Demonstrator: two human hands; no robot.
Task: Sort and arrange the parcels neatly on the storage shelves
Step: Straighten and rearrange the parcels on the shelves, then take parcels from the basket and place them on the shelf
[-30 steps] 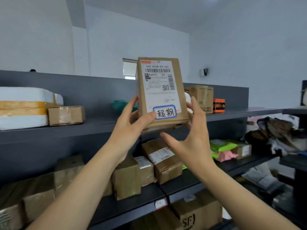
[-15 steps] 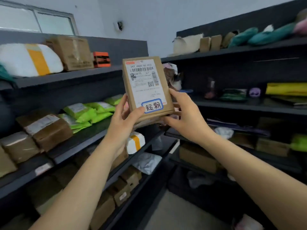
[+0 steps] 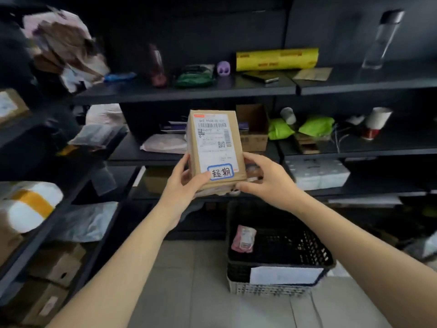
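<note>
Your left hand (image 3: pixel 183 185) and right hand (image 3: pixel 264 178) are gripping the lower end of the cardboard parcel (image 3: pixel 216 150), holding it upright between them. Your fingers are hiding its underside, and its fine print is showing too blurred to read. Below your right hand, a black crate (image 3: pixel 260 290) is holding one pink packet (image 3: pixel 243 239).

A brown parcel (image 3: pixel 216 150) stood upright with its label towards the camera, held at its lower end between the left grip (image 3: pixel 182 188) and the right grip (image 3: pixel 269 178). Dark shelves (image 3: pixel 236 89) ran behind it. Below, a black basket (image 3: pixel 312 247) on the floor held a pink packet (image 3: pixel 243 239).
</note>
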